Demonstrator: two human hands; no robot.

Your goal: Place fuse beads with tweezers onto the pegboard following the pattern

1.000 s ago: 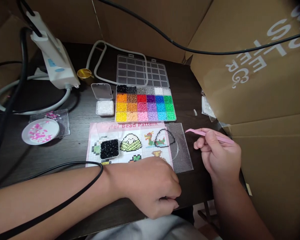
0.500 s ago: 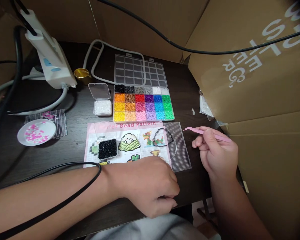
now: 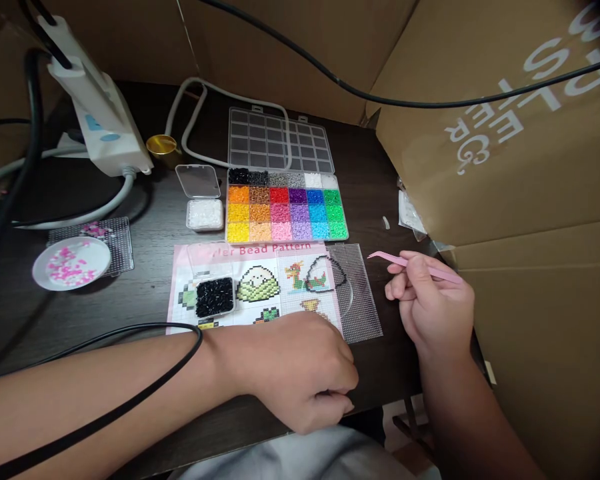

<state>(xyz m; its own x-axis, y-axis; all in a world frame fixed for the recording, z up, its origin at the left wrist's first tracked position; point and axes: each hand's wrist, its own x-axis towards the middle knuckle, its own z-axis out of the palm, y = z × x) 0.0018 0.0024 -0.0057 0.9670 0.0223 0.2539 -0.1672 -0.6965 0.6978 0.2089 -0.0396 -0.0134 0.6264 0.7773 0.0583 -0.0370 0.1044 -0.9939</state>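
My left hand point(image 3: 300, 373) rests at the table's front edge with its fingers curled into a pinch; what they hold is hidden. It covers the lower edge of the pink bead pattern sheet point(image 3: 220, 257). My right hand point(image 3: 433, 310) grips pink tweezers point(image 3: 410, 265) whose tip points left toward the clear pegboard point(image 3: 363, 300). A black bead outline point(image 3: 325, 273) sits on that pegboard. A small box of black beads point(image 3: 215, 295) stands on the sheet, left of my left hand.
A tray of sorted coloured beads point(image 3: 286, 205) with its lid open lies behind the sheet. Beside it stands a small box of white beads point(image 3: 205, 213). A white dish of pink beads point(image 3: 71, 263) sits at the left. Cardboard walls point(image 3: 530, 187) close in the right and back. A black cable point(image 3: 130, 400) crosses my left forearm.
The view shifted slightly, so everything sits a little further left. My right hand with the tweezers drifted a little left. My left hand stays in place.
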